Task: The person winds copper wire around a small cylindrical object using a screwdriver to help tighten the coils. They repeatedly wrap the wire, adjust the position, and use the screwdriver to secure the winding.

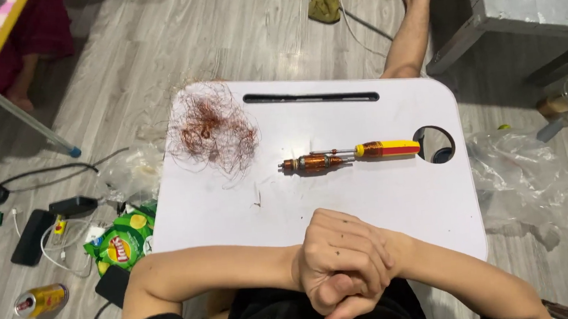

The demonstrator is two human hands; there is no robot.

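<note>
Clasped empty hands [345, 268] rest at white lap table's [380, 206] near edge, grey plank floor [156, 48] cluttered around.

A yellow drink can [41, 300], a green snack bag [122, 243] and black cables [38, 173] litter the wooden floor [176, 47].

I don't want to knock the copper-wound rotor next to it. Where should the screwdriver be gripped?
Probably by the red and yellow handle of the screwdriver, coming from above at its right end. The tool lies flat, handle pointing right, its thin shaft running left alongside the rotor, so the handle is the thick part clear of it.
</note>
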